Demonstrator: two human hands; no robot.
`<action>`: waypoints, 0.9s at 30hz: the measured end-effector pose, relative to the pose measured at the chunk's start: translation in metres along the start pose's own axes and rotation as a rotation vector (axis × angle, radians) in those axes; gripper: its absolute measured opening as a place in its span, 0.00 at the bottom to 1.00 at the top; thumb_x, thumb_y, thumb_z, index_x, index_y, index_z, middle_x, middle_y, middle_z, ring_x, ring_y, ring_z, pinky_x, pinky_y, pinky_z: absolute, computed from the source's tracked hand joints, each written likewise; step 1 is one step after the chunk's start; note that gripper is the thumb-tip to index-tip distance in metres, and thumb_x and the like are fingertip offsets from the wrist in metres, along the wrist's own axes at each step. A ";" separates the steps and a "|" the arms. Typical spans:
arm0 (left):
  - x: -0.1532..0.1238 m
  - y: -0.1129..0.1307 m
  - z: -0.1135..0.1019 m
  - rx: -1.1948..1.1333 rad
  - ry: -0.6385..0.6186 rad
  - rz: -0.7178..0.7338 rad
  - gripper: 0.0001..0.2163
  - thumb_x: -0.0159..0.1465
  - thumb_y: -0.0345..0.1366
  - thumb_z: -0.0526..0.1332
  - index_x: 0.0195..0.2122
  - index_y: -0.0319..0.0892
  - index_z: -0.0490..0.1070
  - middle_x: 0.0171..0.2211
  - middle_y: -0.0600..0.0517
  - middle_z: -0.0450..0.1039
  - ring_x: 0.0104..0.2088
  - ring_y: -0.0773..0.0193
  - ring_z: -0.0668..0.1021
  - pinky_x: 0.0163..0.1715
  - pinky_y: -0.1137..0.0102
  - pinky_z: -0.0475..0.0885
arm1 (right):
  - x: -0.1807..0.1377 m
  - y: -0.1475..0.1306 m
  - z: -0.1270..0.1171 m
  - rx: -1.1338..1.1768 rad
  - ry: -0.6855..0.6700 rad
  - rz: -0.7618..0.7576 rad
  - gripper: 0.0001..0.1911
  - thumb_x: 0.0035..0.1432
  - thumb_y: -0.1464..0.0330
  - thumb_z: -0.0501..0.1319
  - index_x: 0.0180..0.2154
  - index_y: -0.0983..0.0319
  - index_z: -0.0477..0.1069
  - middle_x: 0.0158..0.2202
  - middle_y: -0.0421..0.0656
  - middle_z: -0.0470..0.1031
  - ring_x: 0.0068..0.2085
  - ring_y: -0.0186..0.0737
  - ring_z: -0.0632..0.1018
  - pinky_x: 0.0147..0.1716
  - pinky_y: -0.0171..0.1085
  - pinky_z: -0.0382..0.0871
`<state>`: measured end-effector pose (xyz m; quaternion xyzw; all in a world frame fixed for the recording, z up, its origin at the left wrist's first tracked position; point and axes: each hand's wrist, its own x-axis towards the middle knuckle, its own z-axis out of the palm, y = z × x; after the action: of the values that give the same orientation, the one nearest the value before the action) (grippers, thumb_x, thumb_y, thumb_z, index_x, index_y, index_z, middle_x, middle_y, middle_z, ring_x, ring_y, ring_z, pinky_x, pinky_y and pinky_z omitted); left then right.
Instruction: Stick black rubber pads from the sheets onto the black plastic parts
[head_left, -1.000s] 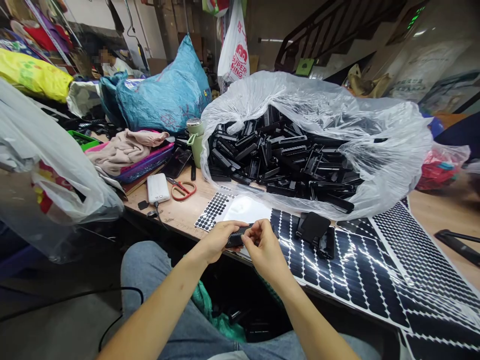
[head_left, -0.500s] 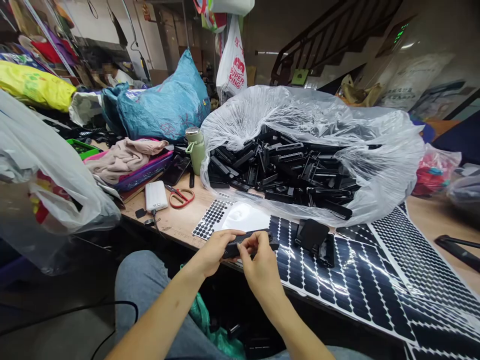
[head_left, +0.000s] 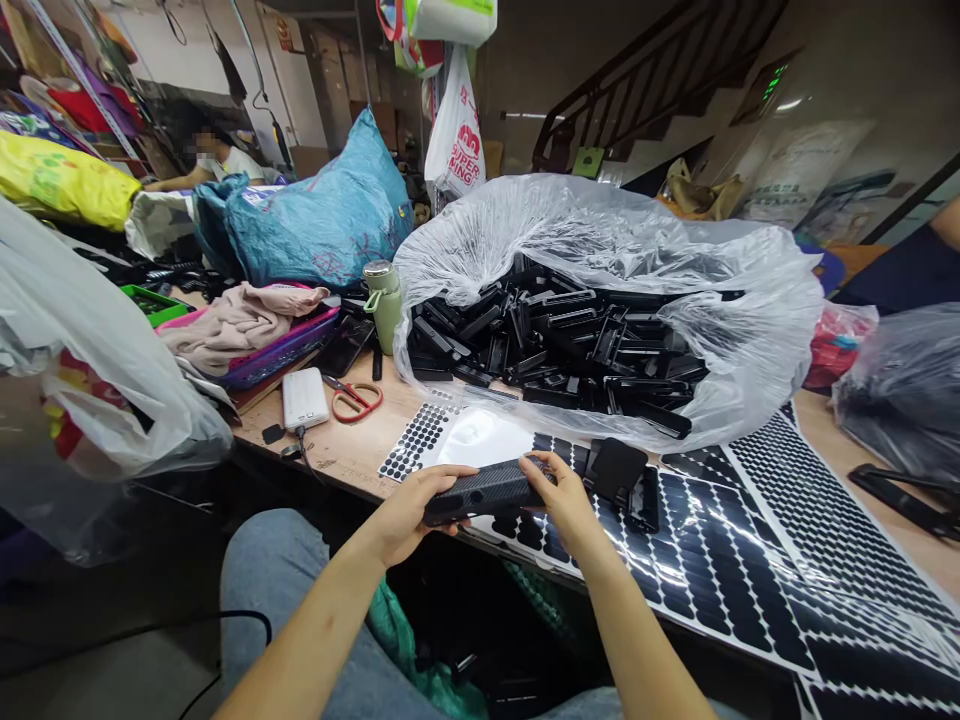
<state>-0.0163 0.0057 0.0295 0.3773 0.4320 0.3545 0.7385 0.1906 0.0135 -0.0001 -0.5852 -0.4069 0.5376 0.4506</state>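
**Steadied at Both Ends, In Front of the Bag**

A long, black, ribbed-looking plastic piece (head_left: 487,488) is held level or nearly so, in front of a bulging, translucent plastic bag (head_left: 757,340). The left hand (head_left: 411,510) is clamped around one end, thumb on top and fingers beneath, apparently to bear the weight. The right hand (head_left: 564,490) closes on the other end with its fingertips over the upper side, a hold that likely keeps the piece from twisting. The hands are apart, joined only by the piece between them; a round dark spot shows on its near side.

The bag's mouth gapes toward the worker, which seems to put its heap of slim, glossy black plastic parts (head_left: 555,330) within easy reach. Flat white-backed sheets of black stickers (head_left: 720,560) spread in front of the bag and to its right, probably laid face up for peeling by hand. Two flat black pieces (head_left: 619,468) rest on them, just in front of the bag. Left of the bag, on the pale wooden surface (head_left: 349,450), lie red-handled scissors (head_left: 358,402) and a white, rounded-corner box with a cable (head_left: 305,398), seemingly kept aside to leave the hands room.
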 end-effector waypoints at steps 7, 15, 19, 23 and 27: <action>0.000 -0.002 0.002 0.123 -0.076 0.031 0.25 0.53 0.38 0.63 0.53 0.44 0.63 0.42 0.45 0.71 0.30 0.63 0.76 0.25 0.72 0.70 | 0.003 0.005 0.009 0.195 0.072 -0.176 0.23 0.39 0.58 0.66 0.35 0.61 0.62 0.28 0.38 0.69 0.26 0.34 0.72 0.25 0.33 0.67; 0.039 -0.010 -0.004 0.300 0.125 0.289 0.24 0.54 0.38 0.62 0.53 0.46 0.64 0.50 0.47 0.64 0.36 0.64 0.72 0.27 0.74 0.71 | 0.050 0.021 -0.012 0.187 0.389 -0.314 0.25 0.39 0.55 0.64 0.37 0.61 0.60 0.25 0.34 0.63 0.26 0.32 0.69 0.25 0.32 0.62; 0.068 -0.020 -0.008 0.314 0.145 0.300 0.21 0.52 0.37 0.63 0.49 0.43 0.68 0.50 0.45 0.64 0.36 0.63 0.72 0.28 0.73 0.72 | 0.067 0.025 -0.037 0.071 0.573 -0.437 0.26 0.41 0.53 0.61 0.38 0.61 0.61 0.25 0.34 0.61 0.25 0.31 0.66 0.26 0.32 0.61; 0.082 -0.028 -0.007 0.485 0.048 0.372 0.22 0.51 0.35 0.64 0.49 0.43 0.68 0.52 0.45 0.63 0.47 0.55 0.69 0.42 0.64 0.69 | 0.070 0.028 -0.050 -0.021 0.605 -0.452 0.26 0.43 0.53 0.60 0.41 0.62 0.61 0.28 0.37 0.64 0.29 0.33 0.67 0.31 0.34 0.62; 0.079 -0.033 -0.007 0.826 -0.025 0.443 0.22 0.50 0.35 0.65 0.48 0.43 0.69 0.54 0.44 0.60 0.54 0.51 0.64 0.55 0.59 0.54 | 0.065 0.028 -0.041 -0.337 0.573 -0.362 0.28 0.43 0.56 0.61 0.43 0.64 0.62 0.39 0.48 0.67 0.41 0.45 0.68 0.42 0.43 0.60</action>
<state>0.0132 0.0594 -0.0310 0.7270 0.4372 0.2974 0.4380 0.2367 0.0646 -0.0434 -0.6964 -0.4437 0.1894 0.5313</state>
